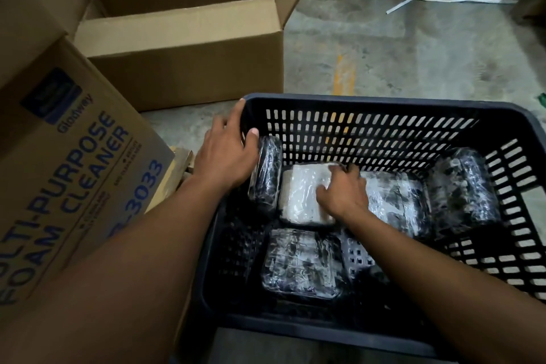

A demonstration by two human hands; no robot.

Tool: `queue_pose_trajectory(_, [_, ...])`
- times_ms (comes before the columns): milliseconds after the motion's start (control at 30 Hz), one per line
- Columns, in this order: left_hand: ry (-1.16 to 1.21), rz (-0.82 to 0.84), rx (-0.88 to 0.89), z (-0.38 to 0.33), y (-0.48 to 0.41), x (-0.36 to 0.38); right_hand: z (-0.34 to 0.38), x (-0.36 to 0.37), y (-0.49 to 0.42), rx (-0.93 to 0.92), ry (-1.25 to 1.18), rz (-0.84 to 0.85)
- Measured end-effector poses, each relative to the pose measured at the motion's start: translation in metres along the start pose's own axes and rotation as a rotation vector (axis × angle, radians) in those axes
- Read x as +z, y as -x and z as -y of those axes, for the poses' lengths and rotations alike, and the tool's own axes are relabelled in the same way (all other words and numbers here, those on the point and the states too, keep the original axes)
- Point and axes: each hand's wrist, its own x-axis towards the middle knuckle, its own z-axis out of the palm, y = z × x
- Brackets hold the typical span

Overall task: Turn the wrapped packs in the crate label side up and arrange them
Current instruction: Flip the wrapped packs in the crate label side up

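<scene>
Clear film wraps every pack in the dark slotted crate point(369, 103), and the one that matters now is the white-faced pack point(301, 195) lying flat directly under the right hand point(342, 189). That hand is spread, palm down, fingers resting on the pack's top near its far right corner; it presses rather than clasps, so I judge it is settling or sliding the pack, not lifting it. The pack's long axis runs away from the wrist toward the crate's far wall. Just left of the right hand, an upright pack point(266, 174) stands on edge, dark side showing, leaning by the crate's left wall. The left hand point(227, 148) grips that wall's rim with fingers outside and thumb hooked inside, touching the upright pack's top; it holds the crate, not a pack. That makes the left hand nearer to the standing pack, which likely needs tipping flat next. Nearer the wrist lies a dark pack point(301, 263); right of the right hand lie a mottled pack point(396, 204) and a farther tilted pack point(461, 189). Whether their labels face up cannot be told.
</scene>
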Motion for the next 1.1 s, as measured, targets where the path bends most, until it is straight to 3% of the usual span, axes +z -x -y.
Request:
queue_pose_trajectory(67, [0.075,-0.004,0.003,0.001,-0.001,-0.001,0.025,-0.01,0.001,-0.147,-0.09,-0.063])
queue_pose_trajectory(167, [0.102,-0.007,0.005,0.002,-0.001,-0.001,0.066,-0.005,0.014,-0.291,-0.47,0.227])
queue_pose_trajectory(233, [0.108,-0.005,-0.001,0.002,0.0,-0.002,0.081,0.011,0.029,-0.334,-0.455,0.29])
queue_pose_trajectory(367, [0.067,-0.001,-0.011,0.001,0.001,-0.002,0.074,0.017,0.028,-0.299,-0.504,0.227])
queue_pose_trajectory(467, [-0.083,-0.02,0.0,-0.005,0.004,-0.004,0.04,-0.01,0.017,-0.171,-0.764,0.299])
queue_pose_trajectory(600, [-0.33,-0.116,0.187,-0.014,0.009,-0.003,-0.009,-0.056,0.011,-0.025,-1.16,0.461])
queue_pose_trajectory(700, [-0.363,-0.123,0.344,-0.018,0.013,-0.004,-0.028,-0.085,0.011,-0.051,-1.345,0.568])
queue_pose_trajectory(833, [-0.108,-0.055,0.294,-0.038,0.022,-0.002,-0.043,-0.119,0.016,-0.166,-1.439,0.542])
queue_pose_trajectory(1000, [0.67,0.398,-0.153,-0.076,0.028,-0.001,-0.057,-0.133,0.025,-0.223,-1.537,0.522])
queue_pose_trajectory(1100, [0.826,0.449,-0.195,-0.076,0.025,-0.009,-0.062,-0.138,0.028,-0.224,-1.497,0.564])
